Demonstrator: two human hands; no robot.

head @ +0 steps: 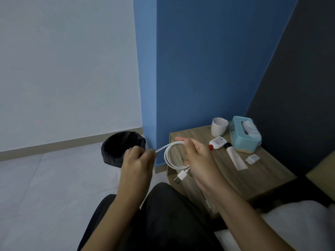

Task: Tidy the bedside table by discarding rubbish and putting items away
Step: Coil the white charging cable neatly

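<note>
Far left on the floor stands the bin point(123, 148), black-lined, just beside the blue wall's corner. In front of it the left hand point(136, 161) is curled, its fingertips pinching the free end of the white cable point(169, 157) and drawing it taut. To the right, the right hand point(196, 157) is closed around the coiled loops, thumb on top, with the USB plug point(179, 178) dangling below. The cable is held in the air, over the near left corner of the table point(262, 180).

Farther right on the table lie a mug point(218, 126), a small bottle point(217, 143), a tube point(235, 157), a small white adapter point(252, 159) and a tissue box point(244, 134).

The likely slip: if the right hand loosens while the left pulls, the loops may spring open and need rewinding. A wide sweep of the right elbow could also nudge the bottle or tube.
</note>
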